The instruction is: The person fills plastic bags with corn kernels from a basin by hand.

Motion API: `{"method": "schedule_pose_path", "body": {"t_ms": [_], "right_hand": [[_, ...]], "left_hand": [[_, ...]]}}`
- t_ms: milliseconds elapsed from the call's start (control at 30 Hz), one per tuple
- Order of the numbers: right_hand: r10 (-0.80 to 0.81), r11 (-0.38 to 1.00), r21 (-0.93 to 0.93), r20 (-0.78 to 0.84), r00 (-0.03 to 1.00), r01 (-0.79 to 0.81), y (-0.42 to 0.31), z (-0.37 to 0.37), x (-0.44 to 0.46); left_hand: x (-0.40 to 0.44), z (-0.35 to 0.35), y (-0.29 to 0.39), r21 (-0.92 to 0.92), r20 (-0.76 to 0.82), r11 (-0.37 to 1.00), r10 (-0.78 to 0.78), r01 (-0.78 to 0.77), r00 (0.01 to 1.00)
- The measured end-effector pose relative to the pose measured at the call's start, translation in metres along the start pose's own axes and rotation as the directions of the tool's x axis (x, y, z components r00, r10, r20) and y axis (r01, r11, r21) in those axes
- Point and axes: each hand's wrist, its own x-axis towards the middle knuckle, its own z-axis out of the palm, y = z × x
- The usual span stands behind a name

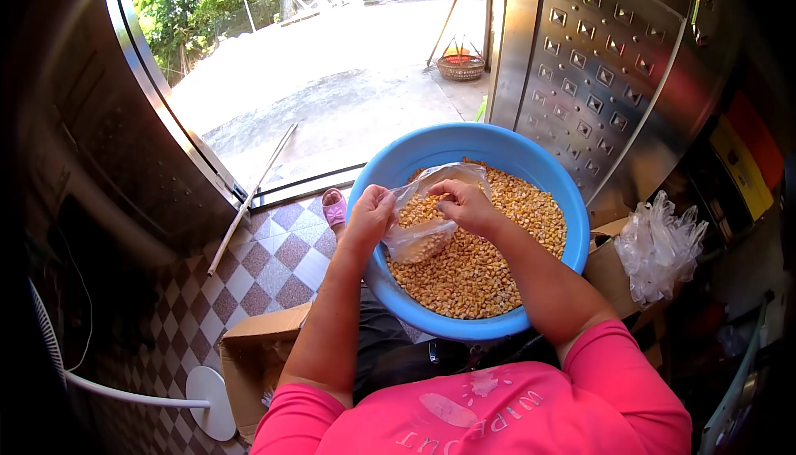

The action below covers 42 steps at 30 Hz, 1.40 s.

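A large blue basin [383,283] stands in front of me, filled with loose yellow corn kernels [518,223]. Over the corn lies a clear plastic bag [410,244] with its mouth open and some kernels showing inside. My left hand [372,213] pinches the bag's left edge above the basin's rim. At the bag's mouth is my right hand [467,206], its fingers curled together. Whatever those fingers hold, if anything, is hidden.
Beside the basin on the right is a bunch of clear plastic bags [659,248] on cardboard. An open cardboard box [249,355] and a white round stand base [212,403] are at left. A pole [253,198] leans across the doorsill; a wicker basket [461,67] sits outside.
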Motion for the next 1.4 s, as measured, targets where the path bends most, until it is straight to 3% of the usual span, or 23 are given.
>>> {"method": "schedule_pose_path", "body": {"t_ms": [33,100,133,167,233,267,333,367,433,467,500,567,700,867,900,967,1100,1167,1200,1233,1300,1400], "right_hand": [[0.0,1.0,0.0,0.0,1.0,0.0,-0.006,-0.003,-0.002],[0.185,0.92,0.258,0.379,0.907,-0.296,-0.016,-0.009,-0.005],[0.176,0.934,0.181,0.515,0.839,-0.307,-0.015,-0.007,-0.007],[0.176,0.934,0.181,0.515,0.839,-0.307,-0.016,-0.002,-0.009],[0.229,0.953,-0.038,0.739,0.634,-0.3,-0.023,0.012,-0.017],[0.228,0.953,-0.037,0.739,0.634,-0.3,-0.027,0.019,-0.022],[0.317,0.948,-0.268,0.77,0.553,-0.171,-0.035,0.032,-0.03],[0.317,0.948,-0.267,0.77,0.554,-0.171,-0.034,0.039,-0.031],[0.414,0.884,-0.468,0.785,0.462,0.004,-0.026,0.052,-0.034],[0.445,0.868,-0.496,0.781,0.437,0.002,-0.021,0.057,-0.035],[0.445,0.869,-0.496,0.781,0.438,0.002,-0.016,0.062,-0.037],[0.413,0.822,-0.534,0.799,0.437,0.198,-0.011,0.068,-0.038],[0.471,0.824,-0.553,0.788,0.397,0.119,-0.018,0.064,-0.039],[0.447,0.821,-0.531,0.827,0.341,0.21,-0.022,0.055,-0.03],[0.448,0.82,-0.531,0.827,0.34,0.211,-0.026,0.051,-0.029],[0.419,0.891,-0.452,0.784,0.459,-0.042,-0.034,0.037,-0.029],[0.333,0.942,-0.254,0.794,0.508,-0.22,-0.029,0.013,-0.019],[0.168,0.942,0.073,0.743,0.647,-0.328,-0.025,0.005,-0.014],[0.169,0.916,0.165,0.668,0.724,-0.366,-0.028,0.0,-0.015],[0.169,0.916,0.164,0.67,0.723,-0.366,-0.028,-0.001,-0.013],[0.21,0.864,0.36,0.379,0.901,-0.352,-0.028,-0.002,-0.01],[0.166,0.875,0.409,0.249,0.954,-0.259,-0.017,0.002,-0.004]], "left_hand": [[0.0,0.0,0.0,0.005,-0.001,1.0,-0.001,0.001,1.0],[0.0,0.0,0.0,0.014,-0.004,1.0,-0.006,0.006,1.0],[0.0,-0.001,0.0,0.023,-0.007,1.0,-0.01,0.01,1.0],[0.001,-0.001,-0.001,0.023,-0.008,1.0,-0.01,0.01,1.0],[0.003,-0.003,-0.004,0.02,-0.006,1.0,-0.004,0.005,1.0],[0.004,-0.003,-0.007,0.021,-0.005,1.0,-0.005,0.005,1.0],[0.006,-0.004,-0.011,0.016,-0.015,1.0,0.012,-0.012,1.0],[0.006,-0.004,-0.011,0.017,-0.015,1.0,0.012,-0.012,1.0],[0.005,-0.005,-0.01,0.023,0.001,1.0,0.009,-0.009,1.0],[0.004,-0.004,-0.007,0.023,0.002,1.0,0.009,-0.009,1.0],[0.002,-0.003,-0.004,0.026,-0.005,1.0,-0.002,0.002,1.0],[0.001,-0.001,-0.002,0.029,-0.01,1.0,-0.013,0.013,1.0],[0.002,-0.003,-0.004,0.024,-0.003,1.0,-0.001,0.001,1.0],[0.003,-0.005,-0.006,0.015,0.015,1.0,0.009,-0.009,1.0],[0.003,-0.005,-0.007,0.013,0.013,1.0,0.012,-0.012,1.0],[0.003,-0.005,-0.007,0.011,0.01,1.0,0.015,-0.015,1.0],[0.003,-0.004,-0.007,0.026,-0.01,1.0,0.001,-0.001,1.0],[0.003,-0.005,-0.007,0.031,-0.005,0.999,0.008,-0.007,1.0],[0.003,-0.004,-0.007,0.032,-0.012,0.999,0.008,-0.007,1.0],[0.003,-0.004,-0.006,0.032,-0.02,0.999,0.007,-0.007,1.0],[0.001,-0.001,-0.002,0.033,-0.018,0.999,-0.002,0.003,1.0],[0.0,-0.001,-0.001,0.033,-0.008,0.999,-0.01,0.01,1.0]]}}
